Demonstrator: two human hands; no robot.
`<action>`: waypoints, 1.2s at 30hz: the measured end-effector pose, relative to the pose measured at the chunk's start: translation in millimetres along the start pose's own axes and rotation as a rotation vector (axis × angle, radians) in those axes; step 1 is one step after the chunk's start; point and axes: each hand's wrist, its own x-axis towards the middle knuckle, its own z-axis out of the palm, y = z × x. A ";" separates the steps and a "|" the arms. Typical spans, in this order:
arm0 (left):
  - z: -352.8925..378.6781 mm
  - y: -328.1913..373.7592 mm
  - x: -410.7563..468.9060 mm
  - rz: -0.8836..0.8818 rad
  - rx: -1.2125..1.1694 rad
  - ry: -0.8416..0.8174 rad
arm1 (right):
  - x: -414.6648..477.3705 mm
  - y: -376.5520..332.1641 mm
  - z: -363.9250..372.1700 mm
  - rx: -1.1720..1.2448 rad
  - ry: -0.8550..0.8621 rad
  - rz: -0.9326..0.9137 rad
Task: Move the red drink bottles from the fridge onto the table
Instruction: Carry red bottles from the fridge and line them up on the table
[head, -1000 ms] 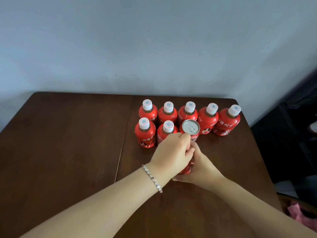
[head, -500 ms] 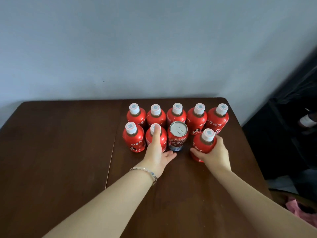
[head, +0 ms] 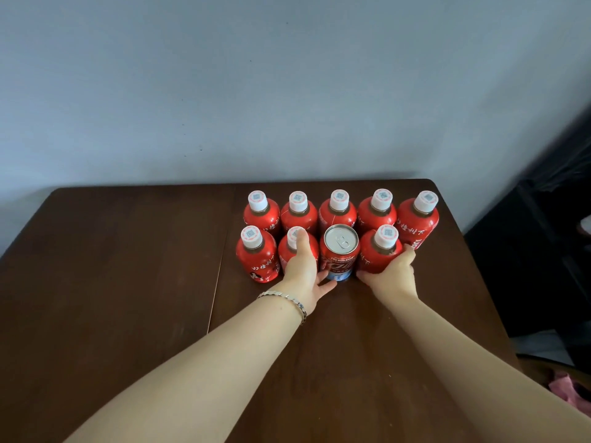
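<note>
Soft, even daylight, dim rather than bright; it probably comes from behind the camera, though no source shows. The wall (head: 287,91) reads flat blue-grey and darkens rightward, where the room's corner (head: 543,266) sinks to near black. The dark table (head: 128,282) bears a faint sheen near its far edge. Shadows are short and diffuse (a thin one lies under the left hand (head: 302,270)). The can top (head: 341,239) gives pale glare; the front bottle (head: 372,260) gripped by the right hand (head: 391,278) shows only a dull highlight. The wide lens bows the table's edges and tilts the rightmost bottle (head: 417,225) outward. Centre sharp; the pink cloth (head: 572,391) is blurred.
</note>
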 end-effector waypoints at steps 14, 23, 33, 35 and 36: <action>-78.3 29.0 21.4 0.362 0.266 0.248 | -34.8 -33.6 35.7 0.992 -0.471 0.382; -69.2 27.5 19.4 0.363 0.292 0.197 | -38.1 -30.9 41.1 1.165 -0.373 0.429; -77.9 13.2 -49.6 0.073 1.171 0.050 | -82.4 -32.3 9.3 0.140 -0.493 0.318; -75.4 8.6 -64.1 0.122 1.439 -0.034 | -98.2 -35.6 -6.7 -0.057 -0.531 0.240; -71.3 8.2 -73.7 0.162 1.543 -0.067 | -106.1 -37.8 -16.7 -0.142 -0.549 0.197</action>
